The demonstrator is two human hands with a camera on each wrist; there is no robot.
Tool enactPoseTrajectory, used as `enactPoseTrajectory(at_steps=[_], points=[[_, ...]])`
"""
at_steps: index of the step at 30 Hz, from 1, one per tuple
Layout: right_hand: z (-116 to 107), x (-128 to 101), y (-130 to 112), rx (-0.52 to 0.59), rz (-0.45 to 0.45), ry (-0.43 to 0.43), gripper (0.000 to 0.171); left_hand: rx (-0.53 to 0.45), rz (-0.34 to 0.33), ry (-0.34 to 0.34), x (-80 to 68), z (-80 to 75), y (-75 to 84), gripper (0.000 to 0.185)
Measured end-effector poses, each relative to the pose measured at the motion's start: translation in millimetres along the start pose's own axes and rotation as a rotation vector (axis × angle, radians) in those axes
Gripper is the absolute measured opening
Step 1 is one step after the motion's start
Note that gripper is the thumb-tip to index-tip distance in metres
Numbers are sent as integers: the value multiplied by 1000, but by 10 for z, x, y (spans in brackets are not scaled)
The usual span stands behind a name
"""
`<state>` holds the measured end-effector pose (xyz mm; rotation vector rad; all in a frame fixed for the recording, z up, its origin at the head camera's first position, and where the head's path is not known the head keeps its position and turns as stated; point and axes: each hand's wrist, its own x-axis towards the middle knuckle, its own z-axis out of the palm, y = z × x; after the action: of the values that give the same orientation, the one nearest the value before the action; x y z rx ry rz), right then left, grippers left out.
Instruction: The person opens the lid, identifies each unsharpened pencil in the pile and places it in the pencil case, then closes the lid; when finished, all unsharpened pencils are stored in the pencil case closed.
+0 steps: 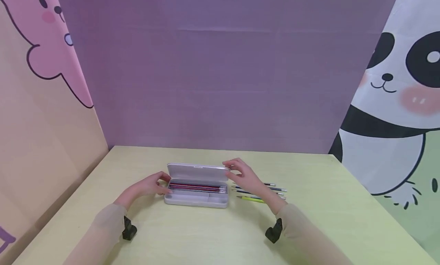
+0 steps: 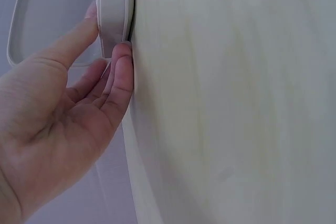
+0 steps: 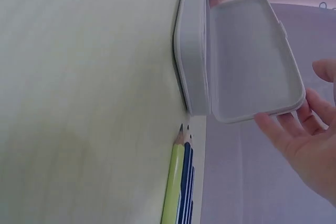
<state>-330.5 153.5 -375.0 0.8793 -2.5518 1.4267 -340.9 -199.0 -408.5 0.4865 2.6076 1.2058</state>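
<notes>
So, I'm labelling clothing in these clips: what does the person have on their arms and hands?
Both hands are bare, without gloves or rings that show. The left hand and right hand come out of thin, sheer beige sleeves reaching the wrists. Under each wrist hangs a small black camera mount, the other on the right.

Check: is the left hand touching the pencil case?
Touching. The left wrist view shows the left hand with fingertips pressed against the end of the pencil case.

The pencil case (image 1: 196, 199) was white, holding red-and-black pencils (image 1: 196, 187). The counter (image 1: 213, 234) was pale yellow-green. Beside lay a lime pencil (image 1: 252, 199) and blue ones (image 3: 187, 182).
</notes>
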Motion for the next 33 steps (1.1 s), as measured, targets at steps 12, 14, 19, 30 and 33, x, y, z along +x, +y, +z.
enactPoseTrajectory(at_steps=[12,14,19,30,33], points=[[58,-106,-137,-90,38,-47,23,-107,-65,-82,-12,-27,11,79],[63,-113,-136,-97,36,-68,22,-115,-80,-86,-12,-30,34,77],[106,-102,-12,-63,4,-143,16,-121,-82,-87,-35,-29,64,70],[74,-130,52,-213,18,-264,39,-124,-73,-84,-38,-2,26,77],[61,-113,75,-265,74,-268,54,-80,-70,-81,-27,18,39,81]])
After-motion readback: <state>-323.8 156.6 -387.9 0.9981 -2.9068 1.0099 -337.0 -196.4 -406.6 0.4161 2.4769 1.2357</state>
